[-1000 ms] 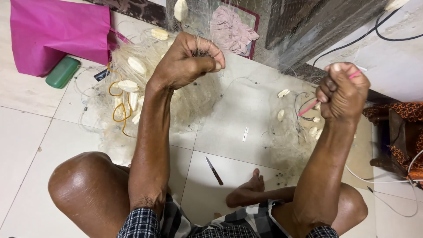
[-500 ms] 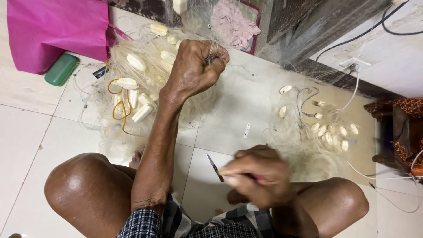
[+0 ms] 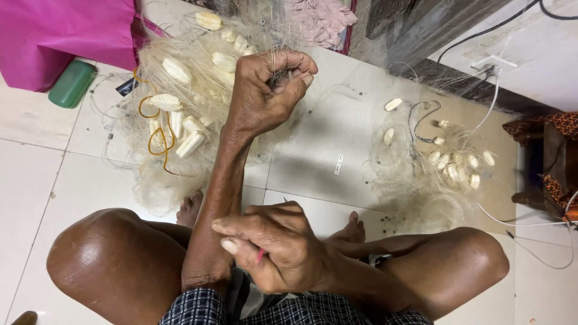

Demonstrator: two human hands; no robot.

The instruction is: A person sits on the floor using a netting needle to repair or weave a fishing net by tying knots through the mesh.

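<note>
I sit cross-legged on a tiled floor. My left hand (image 3: 265, 93) is raised with its fingers pinched shut on a bunch of thin clear fishing net (image 3: 180, 156). That net lies in a heap at the left, strung with several white oval floats (image 3: 191, 143) and a yellow cord (image 3: 158, 139). My right hand (image 3: 274, 244) is close to my lap, closed on a small red netting needle (image 3: 260, 255) that shows only as a tip between the fingers. A second smaller heap of net with floats (image 3: 448, 165) lies at the right.
A pink bag (image 3: 66, 30) and a green container (image 3: 71, 84) lie at the upper left. A pink cloth (image 3: 322, 21) is at the top. White cables (image 3: 500, 90) run along the right, next to a dark wooden stool (image 3: 548, 162). My knees frame the bottom of the view.
My right hand came down from the upper right to my lap, then shifted left beside my left forearm. The small dark tool on the floor is now covered. My left hand kept its grip on the net.
</note>
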